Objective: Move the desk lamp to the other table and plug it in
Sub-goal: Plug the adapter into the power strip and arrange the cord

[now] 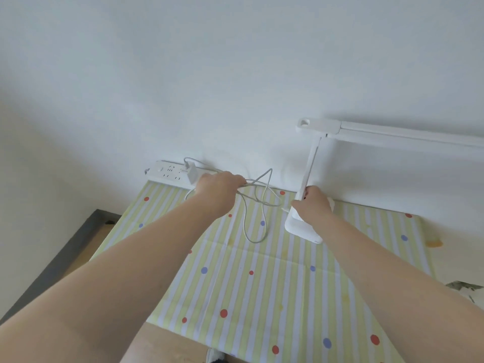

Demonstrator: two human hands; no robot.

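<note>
The desk lamp (305, 226) stood on the striped tablecloth (262, 284) at two o'clock, its stem clasped by the right hand (313, 203). At twelve o'clock the left hand (217, 188) pinched the looped cord (258, 205), whose adapter sat in the power strip (167, 174).

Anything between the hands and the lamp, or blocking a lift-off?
Nothing between: the right hand already grips the desk lamp low on its stem, and the left hand holds its cord. The adapter is plugged into the power strip, tethering the lamp. The other table isn't visible.
</note>
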